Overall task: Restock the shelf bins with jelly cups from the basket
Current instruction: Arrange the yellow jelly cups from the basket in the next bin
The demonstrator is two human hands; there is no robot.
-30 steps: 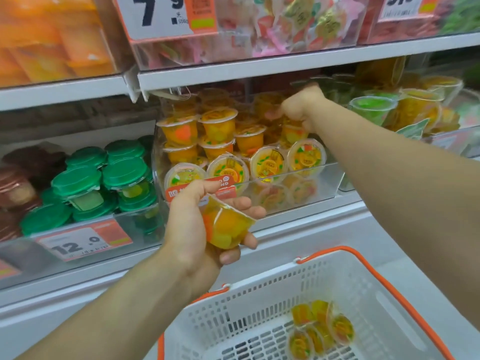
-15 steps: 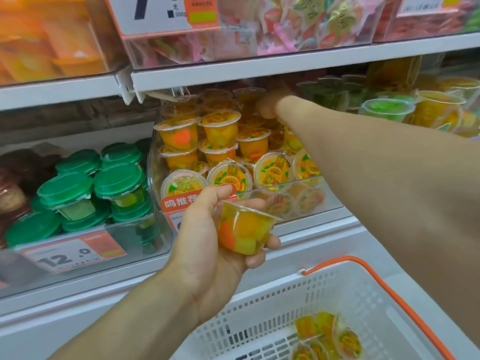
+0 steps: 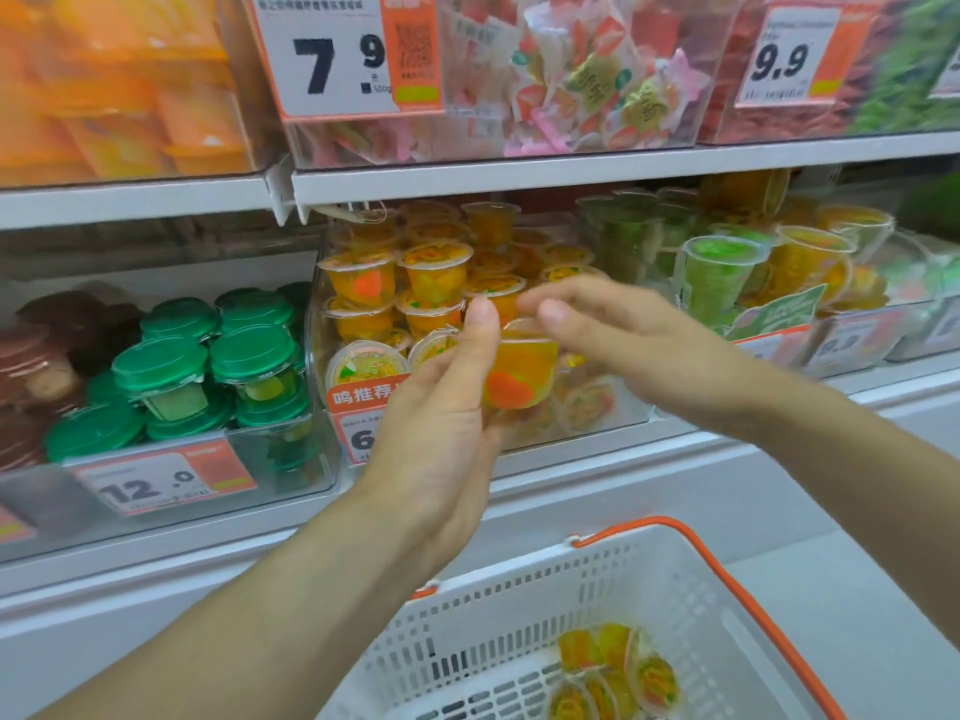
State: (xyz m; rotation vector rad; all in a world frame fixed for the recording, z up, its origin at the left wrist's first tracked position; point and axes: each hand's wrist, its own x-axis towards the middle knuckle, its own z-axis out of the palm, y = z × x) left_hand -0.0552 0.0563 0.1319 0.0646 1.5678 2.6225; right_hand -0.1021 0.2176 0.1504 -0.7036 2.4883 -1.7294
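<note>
Left hand (image 3: 441, 407) grips clear plastic jelly cup with orange-yellow filling (image 3: 519, 374), held upright in front of clear plastic shelf bin stacked with matching cups (image 3: 628, 407). Right hand (image 3: 613, 335) just beside cup, fingers relaxed and spread above its rim, grasping nothing; contact unclear through blur. Below, white perforated plastic basket with orange rim (image 3: 519, 605) holds few more jelly cups (image 3: 618, 672). Green-lidded tubs (image 3: 171, 366) in bin to left.

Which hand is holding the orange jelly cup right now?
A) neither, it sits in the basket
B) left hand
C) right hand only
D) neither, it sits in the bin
B: the left hand grips the jelly cup in front of the bin, while the right hand reaches toward it with fingers relaxed.
</note>
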